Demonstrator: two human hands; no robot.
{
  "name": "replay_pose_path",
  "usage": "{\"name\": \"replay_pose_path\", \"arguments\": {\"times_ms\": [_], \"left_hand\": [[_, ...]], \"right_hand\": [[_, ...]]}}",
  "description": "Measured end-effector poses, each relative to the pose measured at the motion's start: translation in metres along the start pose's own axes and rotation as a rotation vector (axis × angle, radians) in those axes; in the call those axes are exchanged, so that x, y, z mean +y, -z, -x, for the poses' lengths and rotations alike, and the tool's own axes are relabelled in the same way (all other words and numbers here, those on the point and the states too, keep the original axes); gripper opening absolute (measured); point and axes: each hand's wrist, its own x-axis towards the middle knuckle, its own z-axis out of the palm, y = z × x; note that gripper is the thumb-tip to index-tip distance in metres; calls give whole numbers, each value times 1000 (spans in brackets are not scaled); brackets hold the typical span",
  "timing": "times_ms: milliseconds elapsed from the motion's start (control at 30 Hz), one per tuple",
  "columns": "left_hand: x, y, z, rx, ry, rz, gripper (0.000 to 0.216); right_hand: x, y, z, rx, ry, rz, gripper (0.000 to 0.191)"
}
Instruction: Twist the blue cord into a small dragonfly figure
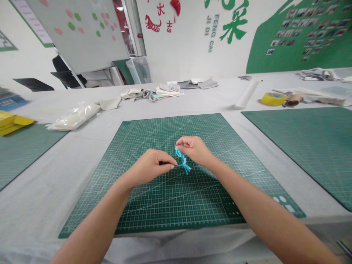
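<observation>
In the head view, both of my hands are over a green cutting mat. My right hand (194, 149) pinches the upper loop of a small bright-blue knotted cord (179, 153), with a whitish patch partway down it. Loose strands fan out at its lower end. Slightly lower, my left hand (154, 167) is closed, thumb against fingers, on a thin dark thing (176, 166) whose tip meets the cord near those strands. Most of that dark thing is hidden in my fingers, so its kind cannot be made out. The cord hangs just above the mat.
The cutting mat (165, 205) lies on a white-covered table (93, 146). Other green mats lie left and right (308, 146). Behind are a plastic-wrapped bundle (75, 115), folded cloths (167, 90), a white roll (247, 93) and yellow tape (273, 98).
</observation>
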Motion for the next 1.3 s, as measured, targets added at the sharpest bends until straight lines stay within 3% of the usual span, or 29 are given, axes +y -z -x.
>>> {"name": "replay_pose_path", "arguments": {"times_ms": [200, 333, 500, 667, 967, 1300], "left_hand": [[-4, 7, 0, 250, 143, 199, 15], [-10, 8, -3, 444, 212, 309, 14], [-17, 9, -5, 543, 233, 325, 15], [-21, 9, -6, 566, 244, 293, 16], [-25, 7, -5, 526, 224, 205, 19], [-19, -6, -5, 336, 218, -107, 23]], "right_hand": [[10, -6, -4, -40, -122, -137, 8], [4, -5, -2, -52, -110, -70, 11], [-11, -4, 5, -118, -43, -39, 11], [-24, 0, 12, -190, 17, -152, 11], [-30, 5, 15, -182, 41, -275, 12], [-30, 6, 18, -75, 77, -239, 16]]}}
